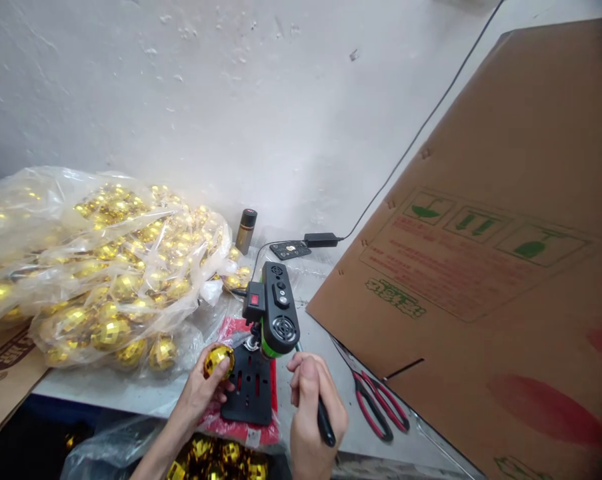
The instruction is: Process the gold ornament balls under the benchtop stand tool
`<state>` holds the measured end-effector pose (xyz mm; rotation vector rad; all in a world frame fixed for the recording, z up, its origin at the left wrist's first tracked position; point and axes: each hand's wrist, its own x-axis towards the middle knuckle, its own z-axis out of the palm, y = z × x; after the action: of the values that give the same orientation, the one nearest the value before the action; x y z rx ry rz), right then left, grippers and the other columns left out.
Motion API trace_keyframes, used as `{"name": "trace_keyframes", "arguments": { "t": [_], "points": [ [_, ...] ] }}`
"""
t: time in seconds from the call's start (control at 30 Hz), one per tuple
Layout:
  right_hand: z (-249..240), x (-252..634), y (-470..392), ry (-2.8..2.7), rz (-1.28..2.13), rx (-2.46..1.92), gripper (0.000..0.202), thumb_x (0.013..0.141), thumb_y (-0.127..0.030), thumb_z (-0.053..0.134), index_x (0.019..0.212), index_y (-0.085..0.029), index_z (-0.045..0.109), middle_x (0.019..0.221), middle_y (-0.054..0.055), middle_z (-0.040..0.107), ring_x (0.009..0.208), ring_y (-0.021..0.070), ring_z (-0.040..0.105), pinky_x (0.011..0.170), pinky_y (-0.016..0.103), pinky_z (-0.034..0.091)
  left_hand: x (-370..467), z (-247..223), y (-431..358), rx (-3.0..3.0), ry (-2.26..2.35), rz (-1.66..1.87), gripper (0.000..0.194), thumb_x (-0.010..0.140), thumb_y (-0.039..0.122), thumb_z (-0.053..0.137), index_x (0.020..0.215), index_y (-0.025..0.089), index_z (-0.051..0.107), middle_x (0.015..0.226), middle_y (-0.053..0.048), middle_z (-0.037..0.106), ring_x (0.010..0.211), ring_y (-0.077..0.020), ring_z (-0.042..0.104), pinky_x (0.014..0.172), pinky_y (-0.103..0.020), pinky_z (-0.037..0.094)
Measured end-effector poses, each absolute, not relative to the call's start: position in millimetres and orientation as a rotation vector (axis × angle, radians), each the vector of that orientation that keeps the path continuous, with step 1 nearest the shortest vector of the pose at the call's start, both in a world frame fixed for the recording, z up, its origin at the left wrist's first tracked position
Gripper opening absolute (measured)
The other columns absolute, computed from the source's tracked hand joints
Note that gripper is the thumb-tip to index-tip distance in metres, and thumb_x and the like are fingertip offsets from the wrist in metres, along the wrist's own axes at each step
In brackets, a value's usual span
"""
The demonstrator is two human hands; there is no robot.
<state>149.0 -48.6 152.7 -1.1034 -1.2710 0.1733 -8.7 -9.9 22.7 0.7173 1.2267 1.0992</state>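
In my left hand (205,381) is a small gold mirror ball (219,362), held between thumb and fingers above the left side of a black slotted base plate (251,393). My right hand (315,413) is closed round a thin tool with a black handle (325,423); its handle end points down toward me, and my fingers hide most of the rest. Between and beyond my hands stands a black machine (281,310) with round vents, a green band and a red switch (254,299). A red plastic sheet (273,427) lies under the plate.
Clear bags of gold balls (115,267) fill the left side. More gold balls (215,460) sit below the table edge. At right are red-handled pliers (381,403) and a big cardboard box (461,267). Behind stand a spray can (245,230) and a power adapter (321,239).
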Motion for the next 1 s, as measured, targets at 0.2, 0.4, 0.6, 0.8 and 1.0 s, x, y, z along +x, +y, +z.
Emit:
{"name": "trace_keyframes", "arguments": {
  "t": [0.2,0.4,0.6,0.8,1.0],
  "points": [
    [171.9,149.3,-46.9,-1.296,0.212,-1.142,0.042,0.112,-0.033,0.047,0.071,-0.022,0.054,0.064,-0.004,0.050,0.052,0.0096,0.044,0.047,0.022,0.037,0.4,12.8,-7.1,1.208,1.275,1.132,0.066,0.077,0.066,0.077,0.125,0.023,0.070,0.112,-0.008,0.082,0.102,-0.0306,0.078,0.091,-0.042,0.064],
    [162.3,152.5,-49.6,-1.306,0.220,-1.132,0.039,0.112,-0.030,0.046,0.076,-0.022,0.058,0.067,-0.004,0.050,0.051,0.0089,0.041,0.046,0.021,0.036,0.7,-2.9,-7.4,1.598,1.454,1.078,0.056,0.080,0.045,0.078,0.131,0.024,0.070,0.129,-0.012,0.081,0.118,-0.0372,0.077,0.106,-0.056,0.060],
    [156.4,154.3,-49.4,-1.333,0.223,-1.109,0.036,0.112,-0.026,0.045,0.078,-0.022,0.059,0.069,-0.005,0.051,0.052,0.0083,0.041,0.047,0.020,0.037,6.6,-9.4,-3.5,1.858,1.384,1.061,0.054,0.080,0.028,0.078,0.134,0.024,0.070,0.130,-0.014,0.079,0.123,-0.0373,0.074,0.107,-0.056,0.061],
    [162.9,150.6,-51.8,-1.329,0.191,-1.082,0.036,0.112,-0.024,0.045,0.079,-0.023,0.059,0.067,-0.005,0.051,0.051,0.0082,0.043,0.047,0.018,0.038,16.4,-5.5,-1.1,1.985,1.422,0.910,0.054,0.080,0.025,0.078,0.133,0.022,0.071,0.124,-0.014,0.075,0.115,-0.0371,0.073,0.100,-0.055,0.061],
    [155.1,156.0,-52.8,-1.362,0.194,-1.086,0.033,0.111,-0.020,0.045,0.082,-0.023,0.061,0.071,-0.004,0.053,0.054,0.0091,0.045,0.050,0.019,0.041,22.5,-7.8,-2.0,2.001,1.391,0.932,0.048,0.083,0.041,0.082,0.127,0.024,0.072,0.126,-0.012,0.074,0.120,-0.0391,0.068,0.103,-0.058,0.055]
  ]
}}
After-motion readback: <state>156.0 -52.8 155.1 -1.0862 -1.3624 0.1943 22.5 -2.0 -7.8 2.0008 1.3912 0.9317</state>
